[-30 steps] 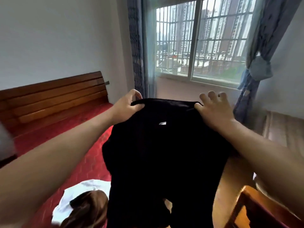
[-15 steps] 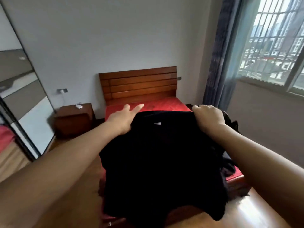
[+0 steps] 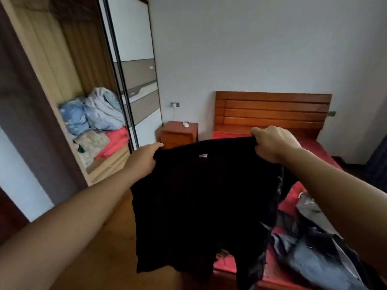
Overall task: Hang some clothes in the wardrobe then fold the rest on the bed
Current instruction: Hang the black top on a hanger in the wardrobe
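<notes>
Black garment held up in the air off the near left side of the bed, spread flat facing the camera, small white label near the top edge, hem hanging down over the bed's near left corner and the wooden floor. Left hand grips the top left corner, fingers closed on the cloth, mostly hidden behind it. Right hand grips the top right corner, fingers curled tight round the bunched edge. Pile of dark and grey clothes lies on the near end of the bed's red mattress. Nightstand just left of the headboard, small white object on top. Wardrobe well left of the bed, sliding door open, bundled blue, floral and red bedding on its shelf.
</notes>
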Available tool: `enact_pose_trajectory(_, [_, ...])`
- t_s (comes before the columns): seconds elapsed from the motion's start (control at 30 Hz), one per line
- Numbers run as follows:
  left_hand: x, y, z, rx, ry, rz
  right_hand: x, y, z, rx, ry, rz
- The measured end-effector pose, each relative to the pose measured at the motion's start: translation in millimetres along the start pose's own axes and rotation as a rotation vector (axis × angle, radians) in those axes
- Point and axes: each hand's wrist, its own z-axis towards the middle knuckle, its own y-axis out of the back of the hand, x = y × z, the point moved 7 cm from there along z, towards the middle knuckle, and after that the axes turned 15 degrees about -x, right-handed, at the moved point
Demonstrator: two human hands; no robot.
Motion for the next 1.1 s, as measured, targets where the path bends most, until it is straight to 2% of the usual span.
enact_pose_trajectory(0.1, [54,21,-3,-0.005,0.112,-0.193,50,-16,28,0.087,0.137,0.060])
enact_pose_trajectory(0.23, [136,49,10,-0.006,0.226,-0.244,126,-43,73,0.133,0.299,0.115])
enact_pose_trajectory(0.33, [197,78,23,-0.016,0.211,-0.148,179,-65,114,0.181,0.289,0.134])
enact_pose_trajectory(0.53, [282,119,34,0.149,0.132,-0.047,261,-93,190,0.103,0.211,0.253])
enact_pose_trajectory(0.8, [380,147,59,-0.029,0.266,0.128,365,-123,273,0.002,0.201,0.206])
enact_pose_trajectory(0.97, [419,153,104,-0.142,0.266,0.432,406,-140,332,-0.093,0.190,0.154])
enact_pose_trajectory(1.1, [444,142,156,-0.183,0.217,0.526,424,-172,401,-0.199,0.190,0.113])
